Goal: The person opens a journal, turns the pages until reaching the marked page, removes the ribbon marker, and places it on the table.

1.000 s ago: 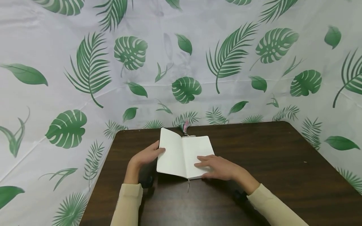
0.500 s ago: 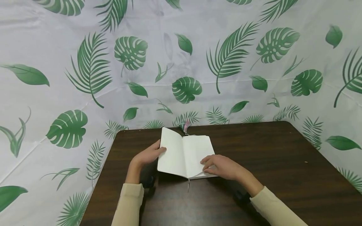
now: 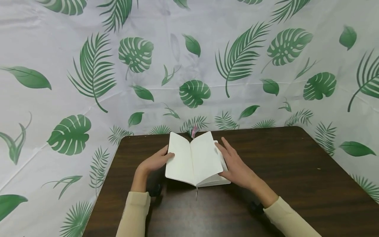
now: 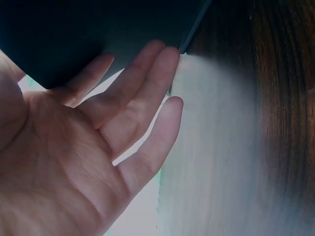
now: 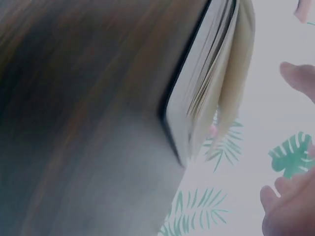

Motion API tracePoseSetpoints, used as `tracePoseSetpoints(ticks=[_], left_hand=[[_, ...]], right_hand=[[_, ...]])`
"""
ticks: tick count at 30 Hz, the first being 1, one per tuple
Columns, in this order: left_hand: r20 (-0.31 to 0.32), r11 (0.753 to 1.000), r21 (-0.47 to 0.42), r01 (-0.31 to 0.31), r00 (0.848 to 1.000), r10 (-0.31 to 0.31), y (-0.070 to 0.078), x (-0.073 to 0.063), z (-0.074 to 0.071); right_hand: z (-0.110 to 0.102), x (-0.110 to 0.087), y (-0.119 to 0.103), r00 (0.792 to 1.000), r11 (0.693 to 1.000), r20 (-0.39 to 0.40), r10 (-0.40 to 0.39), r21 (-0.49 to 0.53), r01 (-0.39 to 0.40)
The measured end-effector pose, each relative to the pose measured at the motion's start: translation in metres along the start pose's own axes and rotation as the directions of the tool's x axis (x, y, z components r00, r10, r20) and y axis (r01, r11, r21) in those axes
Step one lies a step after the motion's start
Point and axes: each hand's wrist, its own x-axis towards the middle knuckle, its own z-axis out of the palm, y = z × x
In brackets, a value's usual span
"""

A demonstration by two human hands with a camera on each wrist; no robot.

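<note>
An open notebook (image 3: 180, 159) with blank white pages lies in the middle of the head view. My left hand (image 3: 152, 164) holds its left half, thumb over the page edge and fingers behind the cover. In the left wrist view, those fingers rest against the dark cover (image 4: 98, 34). A page (image 3: 205, 158) on the right half stands raised above the pages beneath it. Beside its outer edge is my right hand (image 3: 238, 168), fingers spread and extended. The right wrist view shows the fanned page edges (image 5: 197, 98), with fingertips (image 5: 268, 199) apart from them.
A thin ribbon (image 3: 196, 193) hangs from the notebook's lower end onto the dark wooden table (image 3: 284, 164). A pink tassel (image 3: 194, 132) lies beyond its top. Leaf-patterned white cloth (image 3: 160, 62) rises behind the table and at both sides.
The right hand has moved from the right page's lower part up and outward, its fingers spreading. A page on that side has lifted. The left hand keeps its hold.
</note>
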Motion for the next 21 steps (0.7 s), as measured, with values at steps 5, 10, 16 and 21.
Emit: tracePoseSetpoints(ticks=[5, 10, 16, 21], left_hand=[[-0.006, 1.0, -0.003, 0.031, 1.0, -0.031, 0.002, 0.001, 0.002], [0.014, 0.999, -0.035, 0.016, 1.0, -0.015, 0.003, 0.004, 0.002], [0.026, 0.997, -0.067, 0.028, 0.999, -0.026, 0.008, 0.008, 0.006], [0.037, 0.998, -0.053, 0.033, 0.999, -0.032, 0.011, 0.011, 0.006]], right_hand=[[0.006, 0.005, -0.014, 0.997, 0.974, 0.049, 0.055, 0.218, -0.064], [0.014, 0.012, -0.038, 0.98, 0.963, 0.195, -0.034, 0.27, -0.02], [0.021, 0.011, -0.055, 0.95, 0.977, 0.305, -0.063, 0.214, -0.004], [0.028, 0.011, -0.062, 0.935, 0.979, 0.332, -0.125, 0.193, 0.062]])
